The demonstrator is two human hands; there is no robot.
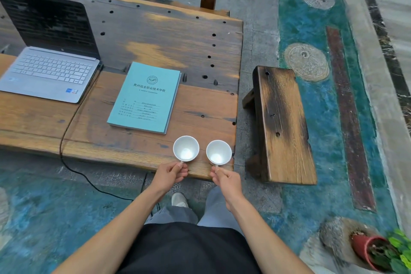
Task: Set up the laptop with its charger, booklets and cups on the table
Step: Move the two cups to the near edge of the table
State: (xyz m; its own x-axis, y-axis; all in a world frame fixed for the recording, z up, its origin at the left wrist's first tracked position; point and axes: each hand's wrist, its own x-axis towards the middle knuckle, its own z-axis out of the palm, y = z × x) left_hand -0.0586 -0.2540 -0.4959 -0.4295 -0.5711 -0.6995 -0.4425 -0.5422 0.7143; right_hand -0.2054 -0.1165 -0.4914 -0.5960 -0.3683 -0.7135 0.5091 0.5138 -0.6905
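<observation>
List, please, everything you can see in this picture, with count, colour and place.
laptop: one, silver, open, table's left
charger cable: one, black, from the laptop's right side over the near edge to the floor
booklets: a teal stack, count unclear, table's middle
cups: two, white, empty, near right corner, second
table: one, worn wood
stool: one, wood, right of table
potted plant: one, red pot, bottom right
left hand: grip on left cup's handle
right hand: grip on right cup's handle
</observation>
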